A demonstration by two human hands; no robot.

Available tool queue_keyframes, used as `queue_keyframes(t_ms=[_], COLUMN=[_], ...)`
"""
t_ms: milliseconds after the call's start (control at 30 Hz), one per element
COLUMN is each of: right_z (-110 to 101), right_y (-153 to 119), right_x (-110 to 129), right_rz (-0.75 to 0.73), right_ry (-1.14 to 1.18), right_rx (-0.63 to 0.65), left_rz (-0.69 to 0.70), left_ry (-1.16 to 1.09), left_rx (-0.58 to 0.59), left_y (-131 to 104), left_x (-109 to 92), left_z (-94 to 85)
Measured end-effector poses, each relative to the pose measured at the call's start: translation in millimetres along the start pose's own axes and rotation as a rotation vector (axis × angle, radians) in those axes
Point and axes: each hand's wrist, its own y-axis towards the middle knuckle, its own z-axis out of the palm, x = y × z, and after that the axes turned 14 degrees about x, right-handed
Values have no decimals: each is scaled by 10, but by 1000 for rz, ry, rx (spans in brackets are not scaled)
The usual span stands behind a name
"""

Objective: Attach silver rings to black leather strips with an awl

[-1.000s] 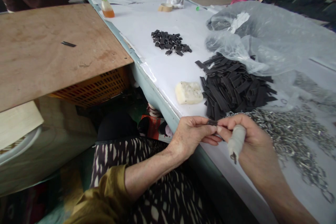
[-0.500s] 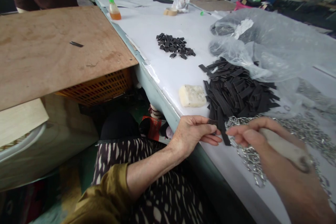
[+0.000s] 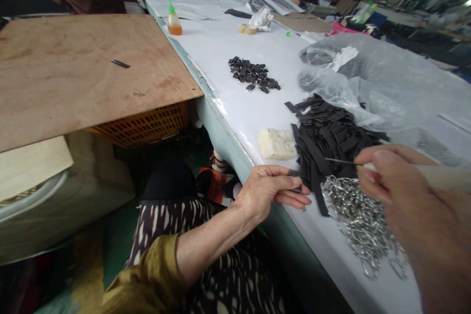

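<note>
My left hand (image 3: 263,191) is closed, pinching a short dark strip (image 3: 295,173) at the table's edge. In my right hand (image 3: 397,181) is an awl (image 3: 344,161) with a pale handle, its thin metal spike pointing left across the pile of dark strips (image 3: 331,130). The spike is apart from the left hand's strip. Below the right hand lies a heap of silvery metal rings or links (image 3: 362,225). A whitish, worn block (image 3: 277,144) sits just beyond my left hand.
Farther up the white table lies a small pile of dark tabs with metal rings (image 3: 252,74). A clear plastic bag (image 3: 386,68) covers the right side. Near the back are a bottle of orange liquid (image 3: 174,27) and a tape roll (image 3: 247,29). A wooden board (image 3: 73,83) stands left.
My right hand has moved up and right from near the left hand, and the awl's spike now shows. My left hand keeps its pinch. The view has tilted up slightly.
</note>
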Motion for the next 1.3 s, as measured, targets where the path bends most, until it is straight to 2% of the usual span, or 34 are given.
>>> queue_keyframes(t_ms=[67,167,267,433,600,800,1000,1200,1300], right_z=[105,221,289,416,540,614,674,694,687], right_y=[57,140,226,367,447,474,490,522,517], right_x=[114,160,114,35,-17,-70,-101,-170,-158], right_rz=[26,-28,-69,-115,-119,-156,-136,-158,-159], right_ry=[70,65,18,161,193,118,139,78,98], right_rx=[-10,-6,-18,36,23,144,122,216,196], left_rz=[-1,2,11,40,50,38,36,27,35], left_ry=[-3,9,22,26,26,14,9,12,3], left_rx=[8,-3,-31,-44,-69,-75,-87,-84,-84], left_y=[-8,-16,-16,6,39,62,81,92,96], left_x=[-14,-31,-56,-96,-102,-109,-121,-122,-117], left_z=[-14,-29,-46,-86,-102,-114,-131,-136,-145])
